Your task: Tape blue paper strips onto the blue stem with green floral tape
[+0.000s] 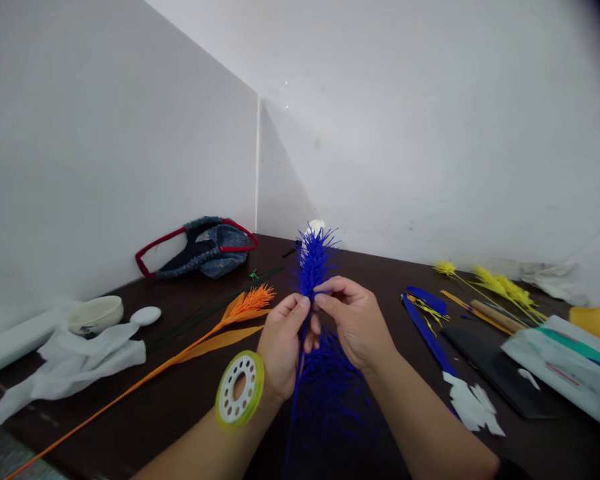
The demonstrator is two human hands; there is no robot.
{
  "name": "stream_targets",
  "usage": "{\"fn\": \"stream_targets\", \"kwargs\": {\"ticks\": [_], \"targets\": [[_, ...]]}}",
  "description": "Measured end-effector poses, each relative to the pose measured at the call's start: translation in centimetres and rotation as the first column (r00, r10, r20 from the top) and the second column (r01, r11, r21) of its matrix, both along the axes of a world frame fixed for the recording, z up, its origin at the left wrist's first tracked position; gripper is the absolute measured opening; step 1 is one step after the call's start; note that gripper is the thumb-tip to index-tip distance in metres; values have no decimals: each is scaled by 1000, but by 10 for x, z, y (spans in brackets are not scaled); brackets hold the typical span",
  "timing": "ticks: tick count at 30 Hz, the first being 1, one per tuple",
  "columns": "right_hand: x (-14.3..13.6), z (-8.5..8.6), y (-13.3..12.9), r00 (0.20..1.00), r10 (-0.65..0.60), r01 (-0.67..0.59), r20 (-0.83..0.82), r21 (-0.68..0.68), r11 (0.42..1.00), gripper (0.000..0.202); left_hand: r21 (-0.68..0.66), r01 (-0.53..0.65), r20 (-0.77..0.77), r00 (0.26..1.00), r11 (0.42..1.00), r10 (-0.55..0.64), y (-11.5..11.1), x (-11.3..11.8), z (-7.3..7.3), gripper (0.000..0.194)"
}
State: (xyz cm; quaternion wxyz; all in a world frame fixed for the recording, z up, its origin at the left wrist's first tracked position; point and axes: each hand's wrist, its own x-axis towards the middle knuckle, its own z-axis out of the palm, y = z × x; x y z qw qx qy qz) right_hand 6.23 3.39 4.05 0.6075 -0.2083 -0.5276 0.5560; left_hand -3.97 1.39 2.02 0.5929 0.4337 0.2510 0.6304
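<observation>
An upright blue artificial wheat ear (314, 267) on a long thin stem stands in front of me. My left hand (280, 347) is closed around the stem just under the ear, thumb against it. From the other side, my right hand (360, 320) pinches at the ear's base with thumb and forefinger; any small piece between those fingertips is too small to make out. A roll of clear yellowish tape (230, 402) sits around my left wrist. Below my hands, loose blue strands (330, 380) lie heaped on the dark table.
To the left lie an orange wheat ear (253, 301), a white bowl (96, 315) and white tissue (97, 360). A denim bag (215, 247) rests by the wall. On the right are yellow ears (505, 288), blue strips (427, 337), a black flat case (495, 370) and a plastic packet (570, 363).
</observation>
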Motion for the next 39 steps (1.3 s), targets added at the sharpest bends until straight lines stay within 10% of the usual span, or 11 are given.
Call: {"fn": "stream_targets", "kwargs": {"ticks": [18, 22, 27, 39], "targets": [[-11, -8, -4, 954, -301, 301, 10, -15, 954, 11, 89, -162, -268, 946, 983, 180, 1, -4, 0, 31], [-15, -16, -11, 949, -289, 277, -127, -110, 955, 16, 245, -266, -512, 781, 932, 357, 1, -12, 8, 27], [-17, -24, -25, 981, -18, -41, -191, -300, 953, 17, 535, -285, -644, 472, 795, 602, 5, -24, 16, 20], [-7, -25, -14, 972, -212, 233, 103, -278, 932, 10, 446, -115, -768, 461, 887, 446, 5, -29, 24, 31]]}}
